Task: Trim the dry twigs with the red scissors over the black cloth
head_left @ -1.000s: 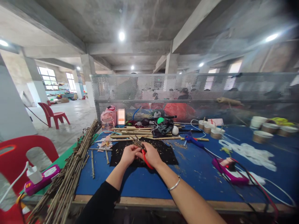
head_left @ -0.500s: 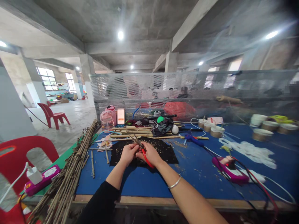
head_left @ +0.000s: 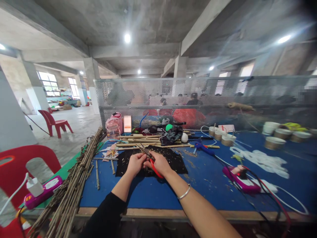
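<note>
Over a black cloth (head_left: 178,164) strewn with pale plant scraps, my two hands meet, fingertips close together. My right hand (head_left: 160,164) is closed on red-handled scissors (head_left: 157,170), whose blades point up and to the left, above the fingers of my left hand. Pinched closed, my left hand (head_left: 135,165) has its fingertips by the blades; whatever sits between them is too small to make out. Short cut sticks (head_left: 97,175) lie on the blue table top (head_left: 146,200), left of the cloth.
A bundle of long dry stalks (head_left: 74,185) runs along the table's left side. Bamboo sticks (head_left: 158,145), a blue glue gun (head_left: 204,149) and paper cups (head_left: 228,140) lie behind. Purple power strips (head_left: 241,181) with cables are at right and left. A perforated metal screen (head_left: 153,92) closes the back.
The whole view has shifted very slightly. Both hands and the scissors keep nearly the same place, with no clear change in grip.
</note>
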The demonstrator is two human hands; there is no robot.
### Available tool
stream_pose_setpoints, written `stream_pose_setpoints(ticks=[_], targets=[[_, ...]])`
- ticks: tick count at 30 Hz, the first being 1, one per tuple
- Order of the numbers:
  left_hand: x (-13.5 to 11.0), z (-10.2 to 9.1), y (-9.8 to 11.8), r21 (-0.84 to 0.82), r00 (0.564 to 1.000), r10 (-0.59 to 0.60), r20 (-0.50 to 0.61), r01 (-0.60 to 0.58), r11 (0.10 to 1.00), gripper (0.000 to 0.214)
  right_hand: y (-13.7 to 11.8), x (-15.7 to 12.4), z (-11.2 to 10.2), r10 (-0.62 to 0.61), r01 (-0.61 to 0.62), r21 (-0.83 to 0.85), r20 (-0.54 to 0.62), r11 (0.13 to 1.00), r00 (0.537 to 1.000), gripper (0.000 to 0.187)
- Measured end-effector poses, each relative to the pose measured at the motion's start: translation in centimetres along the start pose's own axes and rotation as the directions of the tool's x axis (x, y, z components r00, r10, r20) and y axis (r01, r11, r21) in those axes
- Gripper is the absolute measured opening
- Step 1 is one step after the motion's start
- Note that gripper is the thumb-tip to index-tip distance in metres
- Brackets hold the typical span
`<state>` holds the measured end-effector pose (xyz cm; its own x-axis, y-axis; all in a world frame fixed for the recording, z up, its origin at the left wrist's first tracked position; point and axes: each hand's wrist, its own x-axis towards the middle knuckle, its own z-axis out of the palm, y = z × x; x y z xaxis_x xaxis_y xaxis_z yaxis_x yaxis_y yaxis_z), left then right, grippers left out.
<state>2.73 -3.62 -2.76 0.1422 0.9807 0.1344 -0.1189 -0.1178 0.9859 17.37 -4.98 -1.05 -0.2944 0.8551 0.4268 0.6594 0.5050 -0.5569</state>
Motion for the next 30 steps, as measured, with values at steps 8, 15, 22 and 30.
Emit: stream_pose_setpoints(ticks=[8,15,22,30], targets=[[0.0,-0.1,0.2,-0.002,0.996,-0.056,-0.069,0.056,0.998,0.036,0.6,0.0,0.2,0.065,-0.065,-0.014,-0.002,0.998,0.998,0.035],[0.1,-0.3,0.1,-0.017,0.994,-0.067,-0.086,0.066,0.998,0.036,0.5,0.0,0.4,0.093,-0.093,-0.027,0.01,0.995,0.996,0.032],[-0.1,0.0,0.5,-0.048,0.996,-0.077,-0.044,0.075,0.996,0.034,1.0,0.2,1.0,-0.022,0.02,-0.114,-0.015,0.993,1.0,0.05],[0.0,0.0,0.0,-0.007,1.0,-0.002,-0.002,0.002,1.0,0.037,0.9,0.1,1.2,-0.019,0.019,-0.003,-0.023,1.0,1.0,0.043]])
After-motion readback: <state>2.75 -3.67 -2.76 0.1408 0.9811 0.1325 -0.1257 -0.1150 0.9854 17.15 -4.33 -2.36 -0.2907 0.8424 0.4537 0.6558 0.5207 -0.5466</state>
